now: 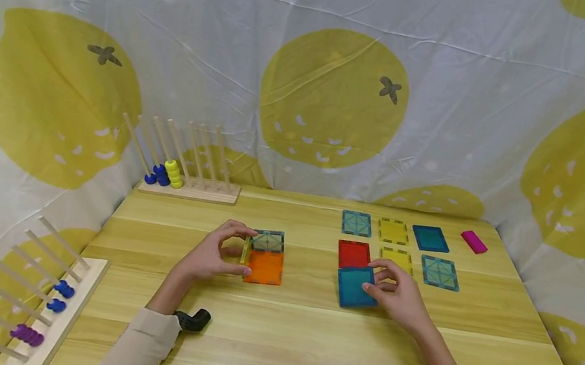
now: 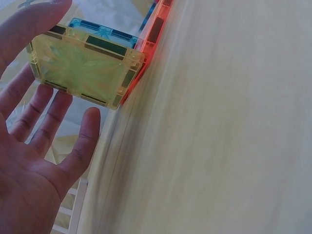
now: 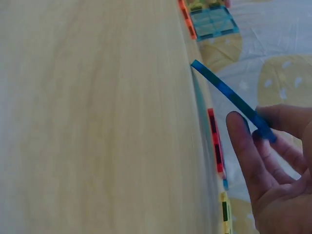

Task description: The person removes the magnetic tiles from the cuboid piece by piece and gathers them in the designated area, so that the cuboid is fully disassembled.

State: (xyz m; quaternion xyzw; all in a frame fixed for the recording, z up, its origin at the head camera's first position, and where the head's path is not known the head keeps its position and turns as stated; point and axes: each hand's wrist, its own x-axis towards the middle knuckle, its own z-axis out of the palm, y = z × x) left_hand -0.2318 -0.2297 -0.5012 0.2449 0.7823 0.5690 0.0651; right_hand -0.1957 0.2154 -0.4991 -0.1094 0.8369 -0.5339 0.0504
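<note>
My left hand (image 1: 213, 253) pinches a yellow square tile (image 2: 85, 66) by its edges, upright along the left side of a flat orange tile (image 1: 265, 267). Behind the orange tile a light blue tile (image 1: 268, 240) stands upright or tilted; which one I cannot tell. In my right hand (image 1: 399, 294) a blue square tile (image 1: 356, 287) is held at its right edge between thumb and fingers, tilted in the right wrist view. Just behind that tile lies a red tile (image 1: 353, 254), with a yellow tile (image 1: 397, 259) beside it, partly covered by the hand.
Farther back lie a light blue tile (image 1: 356, 223), a yellow tile (image 1: 393, 231), a teal tile (image 1: 431, 238) and a magenta block (image 1: 474, 242). Another light blue tile (image 1: 440, 272) is at the right. Wooden peg racks with rings stand at the back left (image 1: 197, 194) and front left (image 1: 67, 313).
</note>
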